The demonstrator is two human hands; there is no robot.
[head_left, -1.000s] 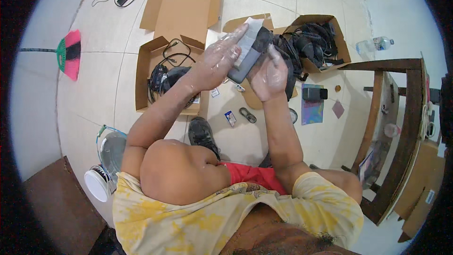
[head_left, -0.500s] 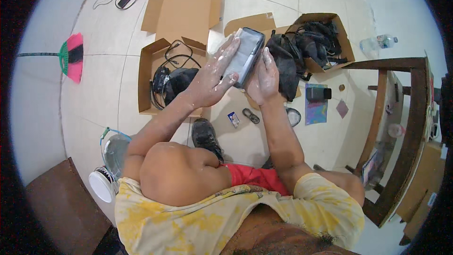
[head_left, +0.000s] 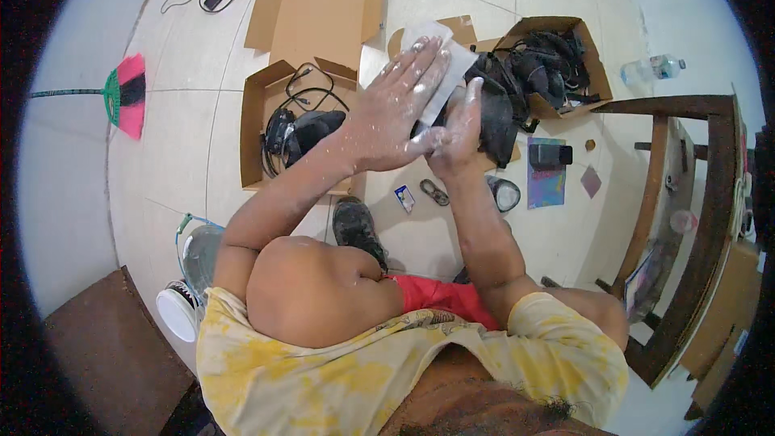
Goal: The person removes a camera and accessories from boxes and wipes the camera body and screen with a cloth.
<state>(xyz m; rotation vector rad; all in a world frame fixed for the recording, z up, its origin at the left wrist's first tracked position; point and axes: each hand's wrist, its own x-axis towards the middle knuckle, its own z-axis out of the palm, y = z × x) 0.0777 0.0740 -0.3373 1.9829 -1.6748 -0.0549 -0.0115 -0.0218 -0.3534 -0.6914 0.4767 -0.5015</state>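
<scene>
My left hand [head_left: 401, 101], dusted with white powder, lies with long, nearly flat fingers over a white wipe [head_left: 456, 69]. It presses the wipe against a flat, dark-edged phone-like device [head_left: 433, 119], which the wipe and hand mostly cover. My right hand [head_left: 457, 131], also whitened, grips the device from below and the right, its thumb pointing up along the edge. Both hands are held out in front of me above the floor, close together, the left thumb reaching to the right hand.
An opened cardboard box [head_left: 252, 137] with black cables stands at left; another box [head_left: 604, 87] with black straps stands at right. A small blue packet [head_left: 404, 199], a coiled cable [head_left: 434, 192] and a black device [head_left: 551, 155] lie on the floor. A wooden frame [head_left: 714, 218] stands at far right.
The white wipe now spreads over the device, whose grey face showed before. My left hand has slid up and to the right across it; the device is tilted and more hidden.
</scene>
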